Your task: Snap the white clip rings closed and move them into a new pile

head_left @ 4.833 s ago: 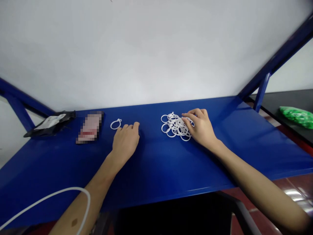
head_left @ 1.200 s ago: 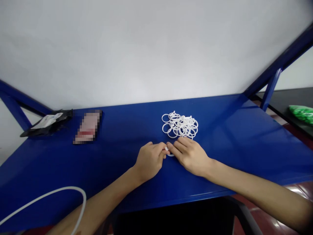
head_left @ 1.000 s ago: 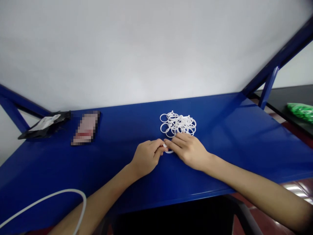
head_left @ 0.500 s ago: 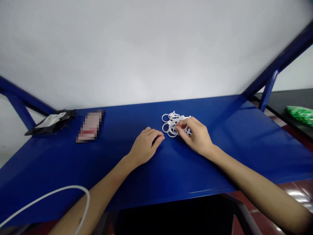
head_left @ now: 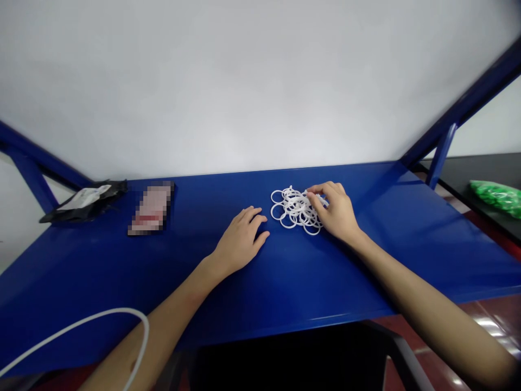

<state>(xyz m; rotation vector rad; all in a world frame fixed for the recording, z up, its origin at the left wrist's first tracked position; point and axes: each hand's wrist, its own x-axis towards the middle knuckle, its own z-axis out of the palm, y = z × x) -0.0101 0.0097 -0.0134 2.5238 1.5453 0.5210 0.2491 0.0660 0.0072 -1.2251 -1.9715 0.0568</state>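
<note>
A tangled heap of thin white plastic rings [head_left: 288,225], some with small knobs on them, lies on the blue tabletop [head_left: 260,293]. My right hand [head_left: 334,212] is over the right side of the heap, thumb and forefinger pinched together at one of the white rings. Its palm and fingers cover part of the heap. To the left of the rings rests my left hand [head_left: 242,239], fingers spread and low over the table. It holds nothing and stays apart from the heap.
A black plastic packet with a white label [head_left: 85,200] lies at the far left, beside a blurred-out flat item [head_left: 151,209]. A white cable [head_left: 81,323] loops across my left forearm. Green packed material [head_left: 496,198] sits on a dark surface at right. Blue frame bars [head_left: 442,155] flank the table.
My right hand has shifted up and right across the heap, uncovering more rings. The left hand's fingers have spread from a near-pinch, and it has drawn slightly left.
</note>
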